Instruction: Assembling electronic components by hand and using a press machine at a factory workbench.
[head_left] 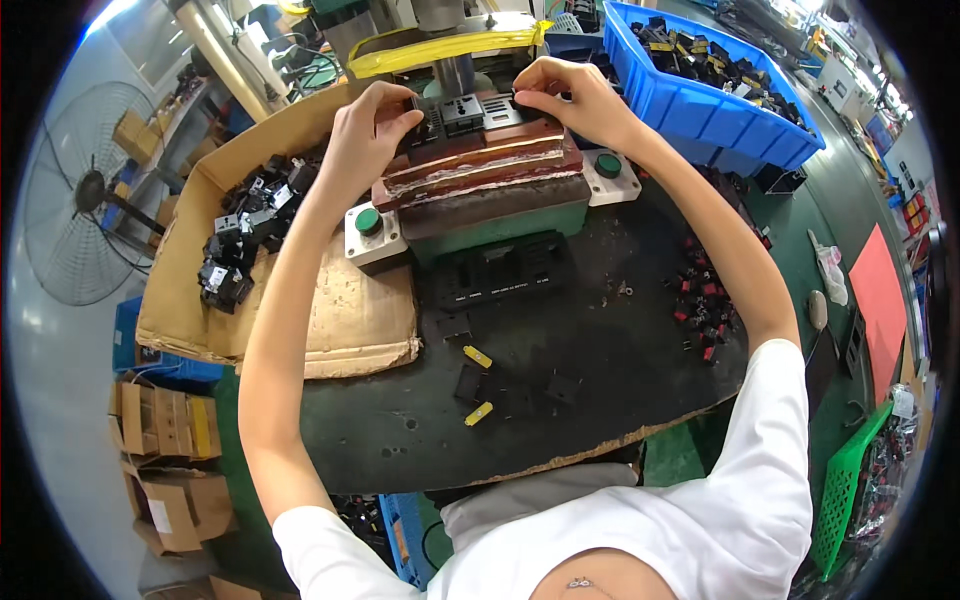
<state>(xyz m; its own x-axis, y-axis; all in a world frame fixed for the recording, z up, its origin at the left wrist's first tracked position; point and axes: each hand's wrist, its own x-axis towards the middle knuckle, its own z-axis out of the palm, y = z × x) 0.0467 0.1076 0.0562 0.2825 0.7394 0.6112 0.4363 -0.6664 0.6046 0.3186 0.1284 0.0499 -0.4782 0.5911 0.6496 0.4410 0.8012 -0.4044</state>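
A long black socket panel with grey socket inserts [463, 114] lies across the layered brown block [475, 165] on the green press base. My left hand [368, 140] pinches the panel's left end between thumb and fingers. At the opposite end, my right hand [578, 98] is closed the same way, its fingertips on a dark edge; the exact grip there is partly hidden. Just in front of the base rests another black panel [505, 270] with cutouts. Green push buttons [369, 221] on white boxes flank the block.
A cardboard box [365, 315] holding several black and grey parts stands left. Blue bin [715, 105] full of parts is at back right. Small black and red pieces [703, 300] lie on the right of the table; yellow pieces [478, 356] lie nearer me. A yellow-wrapped press part [450, 50] hangs above.
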